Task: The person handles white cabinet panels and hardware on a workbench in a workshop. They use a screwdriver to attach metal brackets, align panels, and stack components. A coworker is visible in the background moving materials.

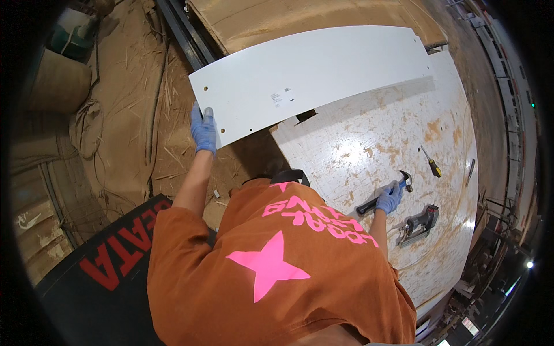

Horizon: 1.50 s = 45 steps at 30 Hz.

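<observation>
A long white panel (pixel 323 69) with a few small holes and a label lies across the far side of the worktable (pixel 346 144). Its left end juts past the table's edge. There my left hand (pixel 204 130), in a blue glove, grips the panel's short edge with the thumb on top. My right hand (pixel 390 198), also gloved, is closed round the hammer (pixel 367 206) by its handle, low over the table's worn white top. The hammer's head points away to the right. Just nearer than it lies a nail or staple gun (pixel 420 224).
To the right lie a yellow-and-black screwdriver (pixel 434 167) and a thin dark tool (pixel 470 172). Brown boards (pixel 288 17) stand beyond the panel. On the left, a cable (pixel 156 109) crosses the dusty, scrap-strewn floor (pixel 124 75). A dark mat (pixel 109 265) is nearer.
</observation>
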{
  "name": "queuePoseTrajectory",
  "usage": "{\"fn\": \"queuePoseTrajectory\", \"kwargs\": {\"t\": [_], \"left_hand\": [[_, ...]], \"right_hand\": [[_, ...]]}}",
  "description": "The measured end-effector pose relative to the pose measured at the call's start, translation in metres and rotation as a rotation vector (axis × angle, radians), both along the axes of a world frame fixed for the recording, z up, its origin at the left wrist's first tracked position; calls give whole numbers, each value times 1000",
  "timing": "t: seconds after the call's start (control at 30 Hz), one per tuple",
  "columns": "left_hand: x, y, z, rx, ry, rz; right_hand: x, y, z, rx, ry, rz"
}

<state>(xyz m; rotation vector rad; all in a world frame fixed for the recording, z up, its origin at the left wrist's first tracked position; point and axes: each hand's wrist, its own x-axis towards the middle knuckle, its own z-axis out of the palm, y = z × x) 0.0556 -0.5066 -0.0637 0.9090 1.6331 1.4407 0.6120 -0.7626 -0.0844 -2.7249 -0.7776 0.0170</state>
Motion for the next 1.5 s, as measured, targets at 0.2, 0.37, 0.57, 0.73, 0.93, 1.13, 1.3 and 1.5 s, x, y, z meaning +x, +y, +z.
{"fn": "queuePoseTrajectory", "kwargs": {"t": [0.2,0.37,0.57,0.73,0.93,1.13,1.3,1.5], "left_hand": [[8,17,-9,38,46,-9],[8,20,-20,68,114,-8],[31,20,3,25,213,-21],[36,29,-10,0,306,-19],[55,28,4,39,140,-54],[41,42,-19,-119,-242,-44],[28,42,-11,-240,-484,-200],[31,7,8,-349,-582,-284]], "right_hand": [[4,-7,-10,26,-28,7],[5,-4,-10,50,-34,12],[-1,-4,-6,67,-7,-29],[-6,2,-3,107,-16,-28],[-7,0,-4,121,-35,-20],[-5,-1,-3,58,-70,39],[-58,16,23,-61,-164,-33],[-122,23,31,300,-132,250]]}}
